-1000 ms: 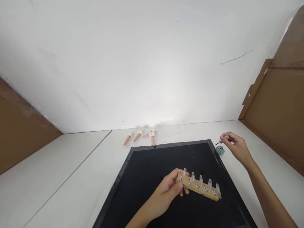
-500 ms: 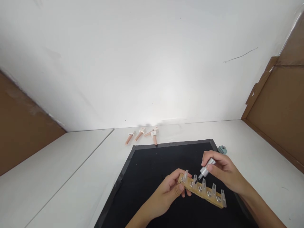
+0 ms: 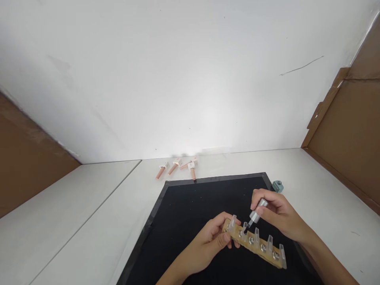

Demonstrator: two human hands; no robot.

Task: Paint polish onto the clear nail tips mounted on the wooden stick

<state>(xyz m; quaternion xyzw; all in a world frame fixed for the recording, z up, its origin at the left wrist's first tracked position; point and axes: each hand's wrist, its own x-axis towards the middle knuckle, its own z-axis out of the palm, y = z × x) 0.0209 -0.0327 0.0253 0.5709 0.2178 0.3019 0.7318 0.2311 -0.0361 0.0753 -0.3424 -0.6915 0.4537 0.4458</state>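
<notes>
My left hand [image 3: 209, 240] grips the left end of a wooden strip [image 3: 258, 251] between thumb and fingers, over the black mat. Several clear nail tips [image 3: 257, 235] stand up along the strip, each beside a shiny round silver piece [image 3: 251, 240]. Pinched in my right hand [image 3: 277, 211] is a nail polish brush [image 3: 254, 215] with a silver cap handle. Its dark bristles point down at the second nail tip [image 3: 245, 229] from the left and appear to touch it. Beyond my right hand sits a small teal bottle [image 3: 278, 186], its top showing a dark opening.
Several peach-coloured sticks with white block ends [image 3: 192, 170] lie on the white table [image 3: 97, 206] behind the mat. The black mat [image 3: 184, 213] has a grey taped border. Brown cardboard panels stand at the left [image 3: 32, 154] and right [image 3: 350, 146], with a white wall behind.
The right end of the wooden strip has tipped slightly lower. The brush has shifted a little down, staying at the second nail tip. Both hands keep their holds.
</notes>
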